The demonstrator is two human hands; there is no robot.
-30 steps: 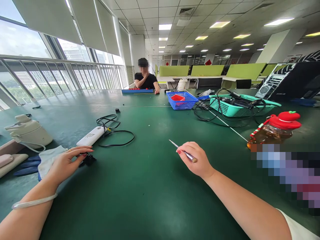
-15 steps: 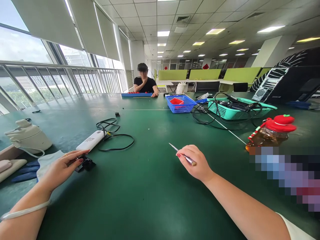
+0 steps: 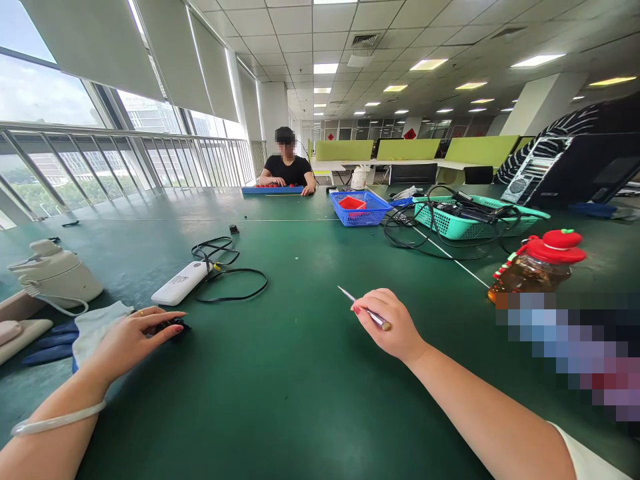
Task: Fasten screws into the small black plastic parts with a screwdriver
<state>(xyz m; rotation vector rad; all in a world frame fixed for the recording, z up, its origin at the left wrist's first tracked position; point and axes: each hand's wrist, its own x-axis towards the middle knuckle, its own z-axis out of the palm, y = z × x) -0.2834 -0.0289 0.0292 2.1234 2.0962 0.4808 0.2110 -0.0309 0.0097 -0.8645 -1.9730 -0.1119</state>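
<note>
My left hand [image 3: 131, 339] lies low over the table at the left, its thumb and fingers closed around a small black object [image 3: 181, 328]. Most of that object is hidden under the fingers, so its kind does not show. In my right hand [image 3: 387, 321] is a slim metallic screwdriver [image 3: 377, 319], pinched like a pen. Its thin tip points up and left, above the green table [image 3: 290, 393]. Just beyond my left hand lies a white power bank [image 3: 183, 283] with a looped black cable [image 3: 257, 272]. A blue and grey glove [image 3: 97, 325] rests beside my left wrist.
A beige bottle [image 3: 65, 277] stands at the left. Toward the back are a blue basket [image 3: 365, 217] and a teal basket [image 3: 453, 229] with cables. A red-lidded jar [image 3: 543, 263] is at the right. Across the table sits a person [image 3: 287, 167] behind a blue tray [image 3: 273, 191].
My left hand has shifted slightly right and forward, covering more of the black object. My right hand keeps its hold on the screwdriver. The person opposite has lowered a hand from the chin.
</note>
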